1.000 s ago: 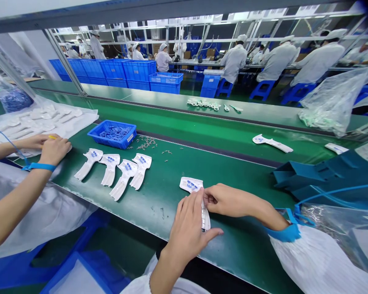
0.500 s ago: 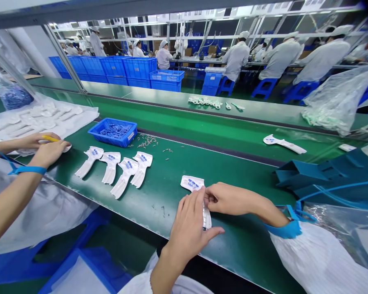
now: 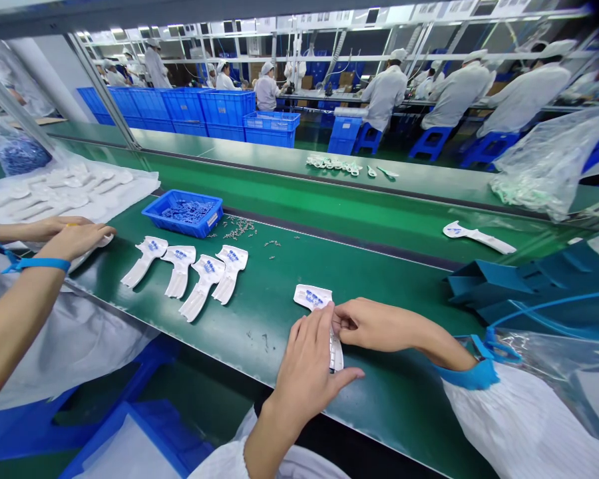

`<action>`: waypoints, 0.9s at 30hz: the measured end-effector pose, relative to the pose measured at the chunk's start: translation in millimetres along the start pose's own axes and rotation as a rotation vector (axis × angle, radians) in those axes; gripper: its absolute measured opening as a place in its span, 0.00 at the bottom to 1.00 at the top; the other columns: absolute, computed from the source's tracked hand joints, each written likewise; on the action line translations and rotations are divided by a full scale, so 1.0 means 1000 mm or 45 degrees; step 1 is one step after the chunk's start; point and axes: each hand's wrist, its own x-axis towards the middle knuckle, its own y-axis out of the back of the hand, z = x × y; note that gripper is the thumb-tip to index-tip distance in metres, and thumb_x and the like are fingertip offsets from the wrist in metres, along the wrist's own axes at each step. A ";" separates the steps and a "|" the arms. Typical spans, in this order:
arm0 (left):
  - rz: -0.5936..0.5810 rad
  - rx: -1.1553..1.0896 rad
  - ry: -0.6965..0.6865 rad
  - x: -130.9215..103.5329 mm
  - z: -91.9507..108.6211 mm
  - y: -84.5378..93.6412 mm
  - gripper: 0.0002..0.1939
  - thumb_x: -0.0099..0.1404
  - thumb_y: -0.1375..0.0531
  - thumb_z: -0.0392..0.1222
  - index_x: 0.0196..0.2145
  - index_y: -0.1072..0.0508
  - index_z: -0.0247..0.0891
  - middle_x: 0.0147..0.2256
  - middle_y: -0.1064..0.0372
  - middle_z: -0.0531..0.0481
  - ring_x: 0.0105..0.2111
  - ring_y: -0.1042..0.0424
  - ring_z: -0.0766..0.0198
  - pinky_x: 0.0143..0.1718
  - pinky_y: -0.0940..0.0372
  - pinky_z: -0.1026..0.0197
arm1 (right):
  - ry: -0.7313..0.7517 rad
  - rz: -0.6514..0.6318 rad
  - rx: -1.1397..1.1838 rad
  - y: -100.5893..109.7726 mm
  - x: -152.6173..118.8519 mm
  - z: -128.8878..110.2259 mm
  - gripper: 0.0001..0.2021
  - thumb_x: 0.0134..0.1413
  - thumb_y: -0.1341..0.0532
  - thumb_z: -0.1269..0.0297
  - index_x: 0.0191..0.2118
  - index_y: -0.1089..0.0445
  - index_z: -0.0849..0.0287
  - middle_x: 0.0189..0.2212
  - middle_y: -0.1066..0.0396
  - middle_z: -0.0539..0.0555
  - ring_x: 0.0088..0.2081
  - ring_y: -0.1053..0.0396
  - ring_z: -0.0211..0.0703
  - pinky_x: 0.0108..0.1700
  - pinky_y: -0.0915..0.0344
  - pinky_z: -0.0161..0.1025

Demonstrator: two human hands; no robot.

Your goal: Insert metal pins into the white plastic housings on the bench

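A white plastic handle shell (image 3: 313, 296) with small blue parts in its wide end lies on the green bench in front of me. My left hand (image 3: 307, 362) rests over its narrow part, fingers stretched along it and thumb out to the right, steadying it. From the right, my right hand (image 3: 367, 324) meets the same shell with its fingers curled in a pinch. Whatever sits between those fingertips is hidden. Left of my hands, several similar white shells (image 3: 199, 286) with blue parts lie in a row.
A blue tray (image 3: 212, 223) of small blue parts stands behind the row, beside scattered tiny screws (image 3: 239, 228). A co-worker's hands (image 3: 74, 241) handle a white shell at left. Another shell (image 3: 479, 237) lies on the green belt (image 3: 379, 219). A teal bin (image 3: 534, 286) stands right.
The shell on the belt has moved right. At left the co-worker's hands have shifted, and more of their white shell shows. My own hands hold almost the same pose.
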 end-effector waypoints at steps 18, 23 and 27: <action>-0.010 -0.026 0.003 0.003 0.001 0.000 0.60 0.56 0.29 0.51 0.68 0.70 0.46 0.64 0.44 0.38 0.63 0.42 0.46 0.61 0.43 0.40 | -0.166 0.137 -0.083 -0.013 0.004 -0.003 0.04 0.53 0.43 0.68 0.28 0.38 0.58 0.24 0.32 0.50 0.26 0.39 0.37 0.27 0.50 0.35; -0.047 -0.031 0.022 -0.002 -0.002 0.005 0.57 0.58 0.30 0.50 0.69 0.68 0.47 0.65 0.46 0.38 0.65 0.44 0.45 0.62 0.43 0.38 | -0.107 0.247 -0.014 -0.013 -0.005 0.000 0.04 0.57 0.41 0.63 0.34 0.35 0.58 0.29 0.29 0.51 0.29 0.36 0.39 0.29 0.48 0.35; -0.104 -0.019 -0.030 -0.001 -0.001 0.015 0.49 0.63 0.35 0.49 0.70 0.62 0.48 0.67 0.50 0.42 0.68 0.51 0.45 0.63 0.42 0.39 | -0.114 0.429 0.217 -0.012 -0.016 0.015 0.08 0.61 0.45 0.59 0.37 0.35 0.58 0.25 0.31 0.49 0.28 0.36 0.39 0.30 0.45 0.35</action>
